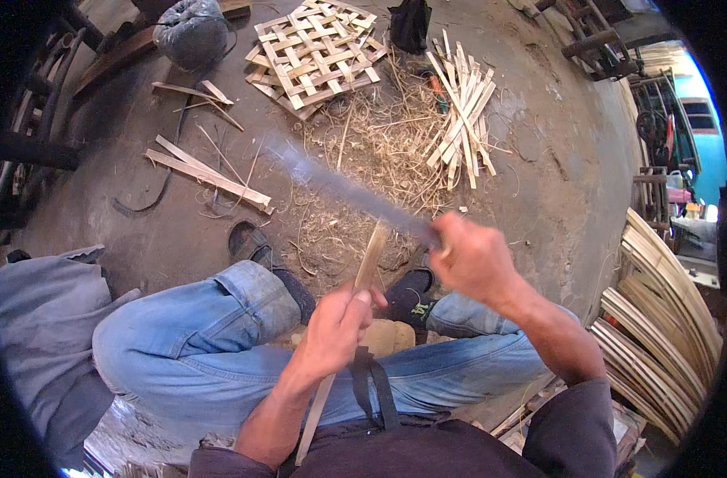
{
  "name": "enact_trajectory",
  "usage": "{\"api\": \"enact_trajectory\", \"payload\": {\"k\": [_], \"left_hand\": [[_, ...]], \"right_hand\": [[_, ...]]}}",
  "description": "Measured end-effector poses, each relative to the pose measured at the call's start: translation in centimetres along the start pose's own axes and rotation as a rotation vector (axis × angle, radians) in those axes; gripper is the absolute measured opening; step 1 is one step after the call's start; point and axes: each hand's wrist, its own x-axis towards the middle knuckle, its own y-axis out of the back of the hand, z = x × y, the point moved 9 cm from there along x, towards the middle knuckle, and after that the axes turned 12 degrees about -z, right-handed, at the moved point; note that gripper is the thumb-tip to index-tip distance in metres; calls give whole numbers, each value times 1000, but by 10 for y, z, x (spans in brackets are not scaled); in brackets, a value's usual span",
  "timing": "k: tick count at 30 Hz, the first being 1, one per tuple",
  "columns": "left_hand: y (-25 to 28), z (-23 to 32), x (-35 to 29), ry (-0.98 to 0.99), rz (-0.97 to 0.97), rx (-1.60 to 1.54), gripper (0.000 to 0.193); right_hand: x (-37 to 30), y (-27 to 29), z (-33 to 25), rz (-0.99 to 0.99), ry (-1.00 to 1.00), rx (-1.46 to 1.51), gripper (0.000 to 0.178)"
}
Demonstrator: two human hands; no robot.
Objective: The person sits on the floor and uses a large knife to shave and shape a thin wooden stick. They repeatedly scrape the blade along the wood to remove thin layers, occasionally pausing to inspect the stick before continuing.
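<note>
Left hand grips the pale strip over the lap, right hand grips the motion-blurred blade near its far end; a stroke skipping back toward the body could cut the left hand.

Grey cloth drapes at left, a bulging plastic bag beyond.
</note>
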Motion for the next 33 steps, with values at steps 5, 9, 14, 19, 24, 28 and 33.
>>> {"api": "enact_trajectory", "payload": {"k": [5, 9, 14, 19, 24, 28, 33], "left_hand": [[1, 2, -3, 8, 24, 27, 28], [2, 2, -3, -21, 19, 9, 28], [0, 3, -4, -20, 9, -14, 28], [3, -2, -5, -34, 18, 33, 26], [16, 5, -35, 12, 30, -96, 26], [-3, 4, -18, -35, -75, -90, 26], [-21, 8, -11, -30, -193, -58, 28]], "right_hand": [[5, -11, -22, -44, 91, -132, 16], [6, -13, -9, -102, 7, -138, 36], [8, -12, -10, -122, 17, -91, 35], [16, -18, 4, -26, 58, -203, 15], [-28, 66, 190, 143, -240, -544, 20], [-26, 53, 109, 140, -448, 156, 17], [13, -3, 16, 63, -224, 1181, 19]]}}
